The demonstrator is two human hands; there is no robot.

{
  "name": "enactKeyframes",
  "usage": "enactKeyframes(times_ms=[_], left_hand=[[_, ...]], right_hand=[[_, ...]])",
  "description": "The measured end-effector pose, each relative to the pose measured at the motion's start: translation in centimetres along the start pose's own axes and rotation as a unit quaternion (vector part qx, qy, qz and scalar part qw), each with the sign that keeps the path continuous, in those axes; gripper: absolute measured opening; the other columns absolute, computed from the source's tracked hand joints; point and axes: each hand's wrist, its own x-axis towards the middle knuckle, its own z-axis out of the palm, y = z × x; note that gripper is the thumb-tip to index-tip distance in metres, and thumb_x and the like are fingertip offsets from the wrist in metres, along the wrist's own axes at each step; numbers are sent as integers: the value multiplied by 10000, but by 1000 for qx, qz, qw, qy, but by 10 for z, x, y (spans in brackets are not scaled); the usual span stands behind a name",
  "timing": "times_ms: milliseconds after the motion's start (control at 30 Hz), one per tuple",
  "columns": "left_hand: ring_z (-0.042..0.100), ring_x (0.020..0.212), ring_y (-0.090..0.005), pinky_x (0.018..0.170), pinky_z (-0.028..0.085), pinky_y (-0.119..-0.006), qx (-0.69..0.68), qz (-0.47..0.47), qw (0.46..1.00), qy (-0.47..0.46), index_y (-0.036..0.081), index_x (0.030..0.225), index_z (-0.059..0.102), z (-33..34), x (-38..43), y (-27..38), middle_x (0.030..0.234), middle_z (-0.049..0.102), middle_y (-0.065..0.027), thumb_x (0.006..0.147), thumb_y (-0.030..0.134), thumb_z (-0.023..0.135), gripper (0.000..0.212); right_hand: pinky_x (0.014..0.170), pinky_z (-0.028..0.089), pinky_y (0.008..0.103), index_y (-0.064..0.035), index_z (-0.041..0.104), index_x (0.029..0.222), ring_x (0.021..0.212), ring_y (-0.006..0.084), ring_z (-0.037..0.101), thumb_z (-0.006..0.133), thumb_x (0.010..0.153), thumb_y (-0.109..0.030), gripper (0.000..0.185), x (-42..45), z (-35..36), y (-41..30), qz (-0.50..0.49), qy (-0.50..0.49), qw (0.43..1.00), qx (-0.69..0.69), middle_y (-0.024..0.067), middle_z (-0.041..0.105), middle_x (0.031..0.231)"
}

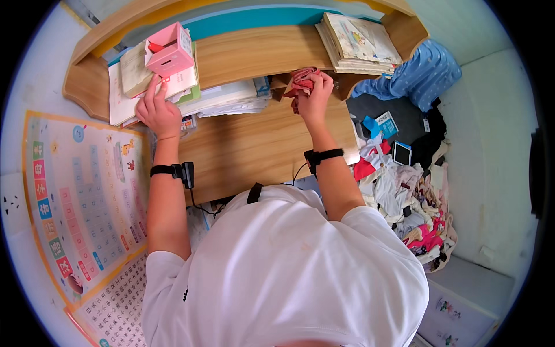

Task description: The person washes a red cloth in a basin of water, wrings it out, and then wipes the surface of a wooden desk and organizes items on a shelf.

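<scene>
My left hand (158, 110) rests on a stack of books and papers (117, 95) at the left end of the desk's upper shelf. Its fingertips reach the lower edge of a pink box (171, 54), which sits tilted on the stack with something red inside. A thick worn book (133, 69) lies beside the box. In my right hand (318, 95) is a crumpled reddish cloth (302, 82), held at the front edge of the wooden shelf (260, 52). The cloth hides part of that edge and the compartment beneath.
Another book stack (360, 41) occupies the shelf's right end. Papers (236, 97) fill the space under the shelf, above the wooden desktop (260, 143). To the right lies a heap of clothes (403, 195) near a blue cloth (416, 73). A learning poster (86, 195) covers the left wall.
</scene>
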Motion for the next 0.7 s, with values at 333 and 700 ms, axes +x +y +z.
enactKeyframes(times_ms=[333,700], left_hand=[[562,1152,-242,1069,382,-422,13,4,1000,-9,205,1227,706,-1,0,1,1502,642,82,851,7,582,443],[564,1143,-238,1054,386,-416,7,15,1000,14,208,1234,703,1,2,1,1499,646,78,845,1,563,462]], right_hand=[[1082,432,489,-32,572,1241,1235,432,516,771,833,24,458,-6,-4,72,107,100,989,29,225,519,1294],[1079,421,505,-22,564,1242,1223,446,501,765,804,35,484,4,0,25,44,51,997,46,247,498,1293]])
